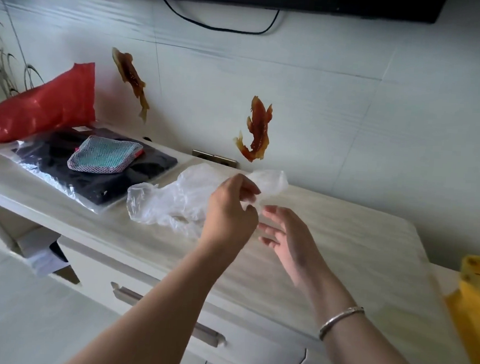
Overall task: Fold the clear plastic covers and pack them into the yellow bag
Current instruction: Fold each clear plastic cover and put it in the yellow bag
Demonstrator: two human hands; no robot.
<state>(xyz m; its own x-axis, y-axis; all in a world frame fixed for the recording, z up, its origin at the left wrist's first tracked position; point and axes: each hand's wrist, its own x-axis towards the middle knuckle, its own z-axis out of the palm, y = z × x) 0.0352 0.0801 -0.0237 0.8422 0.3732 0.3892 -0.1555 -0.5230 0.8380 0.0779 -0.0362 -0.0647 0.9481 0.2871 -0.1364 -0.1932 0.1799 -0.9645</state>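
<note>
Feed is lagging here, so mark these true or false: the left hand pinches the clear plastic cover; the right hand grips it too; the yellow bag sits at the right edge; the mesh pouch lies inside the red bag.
1. The left hand pinches the clear plastic cover. True.
2. The right hand grips the cover too. False: its fingers are spread and hold nothing.
3. The yellow bag sits at the right edge. True.
4. The mesh pouch lies inside the red bag. False: it lies on the dark packaged garment beside that bag.
</note>
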